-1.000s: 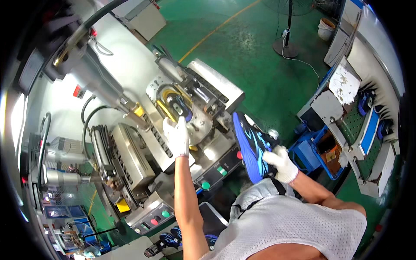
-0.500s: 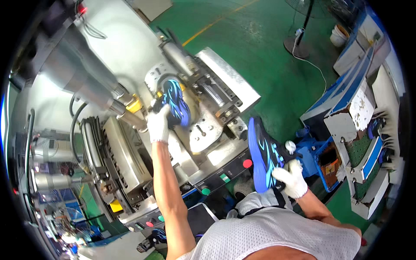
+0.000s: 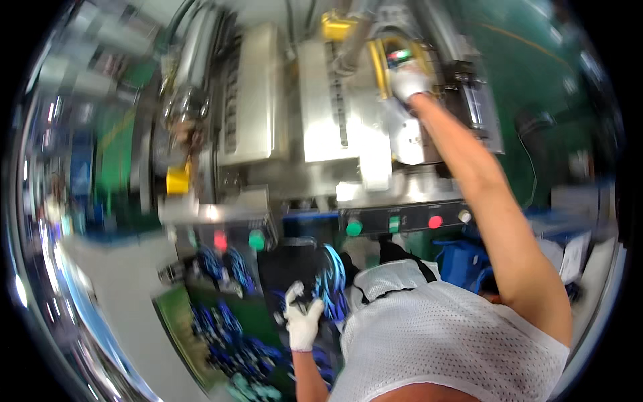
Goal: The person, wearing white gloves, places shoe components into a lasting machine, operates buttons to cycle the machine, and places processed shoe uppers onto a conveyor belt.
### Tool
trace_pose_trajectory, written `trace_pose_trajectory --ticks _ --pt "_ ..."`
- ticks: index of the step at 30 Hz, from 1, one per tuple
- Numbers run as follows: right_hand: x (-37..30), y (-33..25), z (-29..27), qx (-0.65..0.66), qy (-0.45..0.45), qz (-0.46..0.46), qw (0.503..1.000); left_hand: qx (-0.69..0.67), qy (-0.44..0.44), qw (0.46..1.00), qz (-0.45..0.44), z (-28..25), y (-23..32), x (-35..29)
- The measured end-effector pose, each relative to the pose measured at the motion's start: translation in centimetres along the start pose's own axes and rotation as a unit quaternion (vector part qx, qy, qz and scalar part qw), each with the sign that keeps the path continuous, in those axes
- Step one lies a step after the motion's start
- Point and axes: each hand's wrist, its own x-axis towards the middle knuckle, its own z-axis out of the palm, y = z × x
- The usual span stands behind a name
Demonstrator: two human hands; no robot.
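Note:
My left hand (image 3: 303, 324), in a white glove, is low in front of me with thumb and fingers spread and nothing in them. Just right of its fingertips a blue and black shoe (image 3: 331, 285) stands against a dark panel (image 3: 288, 264). My right hand (image 3: 408, 82), also gloved, reaches far forward into the yellow-edged recess (image 3: 379, 70) of a metal press (image 3: 321, 114). At its fingertips is a small dark thing (image 3: 400, 56) with red and green spots. Motion blur smears these fingers, so their grip does not show.
Control panels with green buttons (image 3: 353, 228) and red buttons (image 3: 435, 222) line the press front. Several blue shoes (image 3: 241, 355) lie on a green-floored rack at lower left. A grey table (image 3: 120, 281) stands left, a blue crate (image 3: 462, 260) right.
The view has swung left. My left hand has left the shoe in the press and come down to the rack. My right hand, which held a shoe, has moved forward into the press.

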Motion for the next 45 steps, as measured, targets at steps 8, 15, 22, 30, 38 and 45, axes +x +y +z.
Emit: trace_pose_trajectory --ticks 8,15,22,30,38,45 --pt "1.6 -0.4 -4.0 0.106 -0.169 0.001 0.98 0.194 0.297 0.935 -0.025 0.1 -19.4 4.5" --pt "-32.9 -15.6 -8.0 0.281 -0.107 -0.255 0.919 0.141 0.26 0.955 0.02 0.0 -22.0 3.9" --pt "-41.7 -12.7 0.3 -0.131 -0.158 -0.385 0.9 0.073 0.364 0.926 0.062 -9.9 -19.8 -6.7" --pt "-66.2 -21.8 10.1 -0.017 -0.411 -0.13 0.902 0.083 0.367 0.923 0.078 -8.2 -30.7 0.1" --pt "-63.2 -20.0 3.8 0.255 -0.374 0.204 0.868 -0.052 0.124 0.991 -0.002 -13.4 -24.4 -0.1" --pt "-65.5 -7.7 -16.8 0.325 -0.267 0.369 0.829 0.109 -0.149 0.974 0.134 1.8 -13.1 -5.1"
